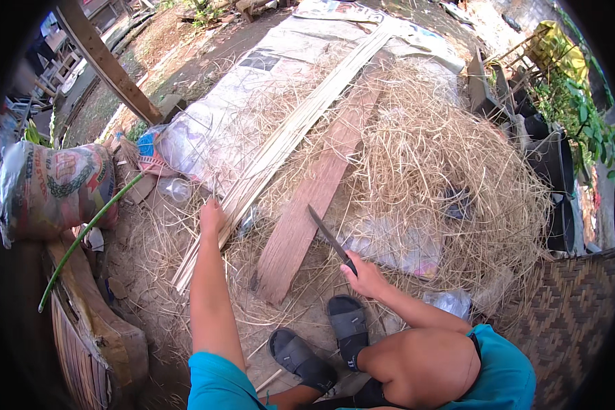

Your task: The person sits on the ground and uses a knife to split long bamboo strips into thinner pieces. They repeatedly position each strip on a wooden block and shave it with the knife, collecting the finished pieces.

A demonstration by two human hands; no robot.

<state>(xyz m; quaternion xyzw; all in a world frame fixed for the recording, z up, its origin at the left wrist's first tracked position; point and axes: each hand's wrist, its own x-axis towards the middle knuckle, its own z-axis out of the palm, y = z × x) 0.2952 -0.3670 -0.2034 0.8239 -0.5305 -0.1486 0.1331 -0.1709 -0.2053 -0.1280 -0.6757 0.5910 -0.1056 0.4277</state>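
In my right hand [367, 274] is a knife [329, 234] with a dark blade and black handle, fingers wrapped round the handle. The blade points up and left, its tip over the near half of a long reddish-brown wooden board [312, 191]. My left hand [212, 217] is closed at the left edge of a bundle of long, pale, thin strips [280, 147]; what its fingers hold, if anything, is hidden. The strips lie lengthwise beside the board and reach to the far end of the sheet.
Curly pale shavings [451, 150] are heaped right of the board, over a pale ground sheet [280, 48]. At left stand a stuffed sack [61, 181], a green stalk [89, 229] and a wooden block [109, 328]. A woven mat [567, 314] lies at right. My sandalled feet [307, 359] are close in front.
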